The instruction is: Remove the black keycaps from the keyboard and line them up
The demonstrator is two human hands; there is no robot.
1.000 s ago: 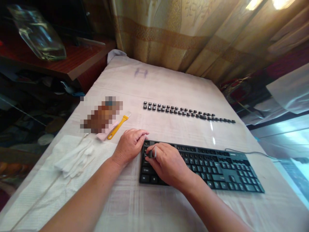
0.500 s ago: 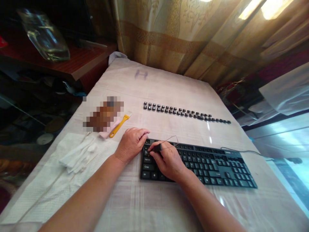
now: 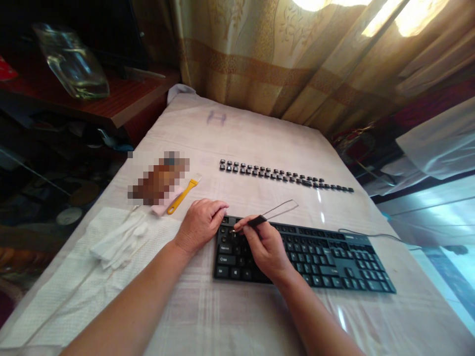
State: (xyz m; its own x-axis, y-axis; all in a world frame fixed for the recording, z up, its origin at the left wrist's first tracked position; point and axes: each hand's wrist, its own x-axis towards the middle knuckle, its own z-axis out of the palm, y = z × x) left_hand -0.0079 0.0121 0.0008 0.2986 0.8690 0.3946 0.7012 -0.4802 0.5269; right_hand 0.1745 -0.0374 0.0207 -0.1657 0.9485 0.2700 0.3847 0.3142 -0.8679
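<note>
Keyboard (image 3: 302, 254) lies flat on the table (image 3: 193, 316), nearer its right edge than its left, with its long axis running across from left to right and its right end slanting slightly toward the person. Its left end sits between the hands: the far left corner meets the curled fingers of the left hand (image 3: 200, 220), while the right hand (image 3: 265, 244) reaches in from the near side, over the left part of the keys.

Of the two, the right hand is the nearer to the keys. It has the puller (image 3: 258, 221) pinched between thumb and fingers, the wire loop pointing away toward the table's far right corner, not down at the keys. Its fingertips are at the left end of the upper rows; whether they also grasp a cap there is too small to tell. The left hand is loosely curled against the corner; I cannot tell whether it grips the frame or merely rests.

Beyond the keyboard, toward the table's far edge, the caps (image 3: 261, 174) stand in two rows, roughly parallel to it. The brush (image 3: 182, 196) lies past the left hand, toward the left edge.
</note>
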